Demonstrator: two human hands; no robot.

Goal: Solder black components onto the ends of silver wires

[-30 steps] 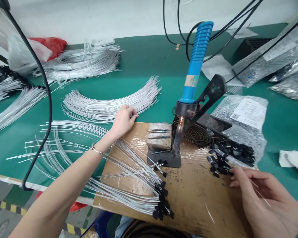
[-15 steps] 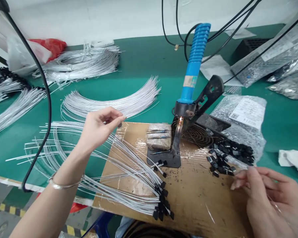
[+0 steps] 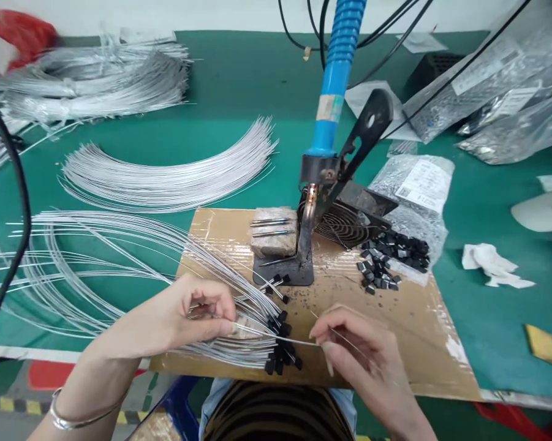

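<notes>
My left hand (image 3: 211, 312) pinches a single white wire (image 3: 298, 340) between thumb and fingers, over the pile of finished-looking wires. The wire's free end runs to the thumb and fingertips of my right hand (image 3: 358, 349), which are closed on it. A thin, solder-like wire (image 3: 349, 343) also passes through my right hand. Below and behind the left hand lie white wires (image 3: 202, 251) with black connector housings (image 3: 282, 349) on their ends. A soldering iron with a blue handle (image 3: 333, 116) stands tip-down in its black stand (image 3: 282, 269), beyond my hands.
A brown cardboard sheet (image 3: 423, 361) covers the bench front. Loose black housings (image 3: 381, 260) lie right of a round grille (image 3: 344, 226). A curved bundle of white wires (image 3: 165, 180) lies farther back. Plastic bags (image 3: 423, 184) and crumpled tissue (image 3: 491, 263) are on the right.
My left hand has come down and toward me, now holding a white wire. My right hand has moved left to meet the wire's end. The whole view has shifted.
</notes>
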